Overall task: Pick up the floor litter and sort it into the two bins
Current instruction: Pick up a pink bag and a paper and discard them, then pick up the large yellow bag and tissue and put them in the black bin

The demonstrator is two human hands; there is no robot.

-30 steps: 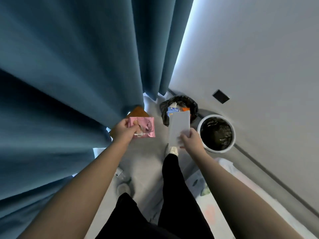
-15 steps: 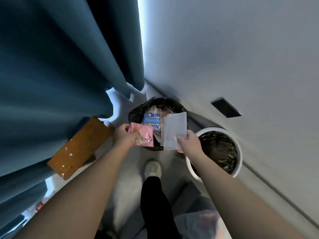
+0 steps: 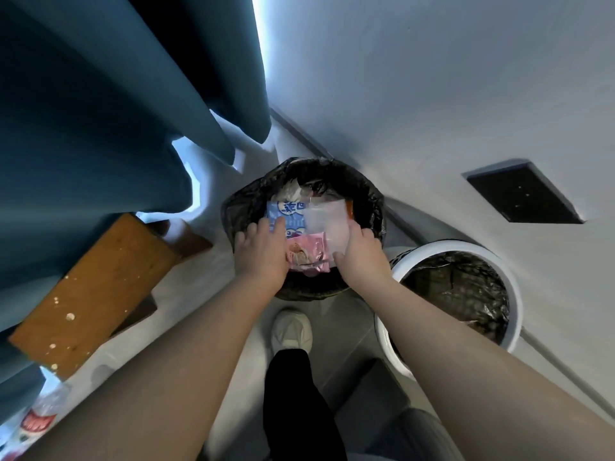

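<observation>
Reaching over the black-lined bin (image 3: 240, 202), the left hand (image 3: 263, 252) has a wide grip, fingers spread above a blue wrapper (image 3: 289, 212), holding nothing. A pink wrapper (image 3: 307, 256) lies in the bin between both hands. The right hand (image 3: 362, 259) covers the edge of a white sheet (image 3: 327, 217) there; whether its grip pinches it I cannot tell. A white bin (image 3: 511, 284) stands just right. A wooden board (image 3: 96, 287) sits by the blue curtain (image 3: 100, 111), and a shoe (image 3: 292, 331) is near the bins.
</observation>
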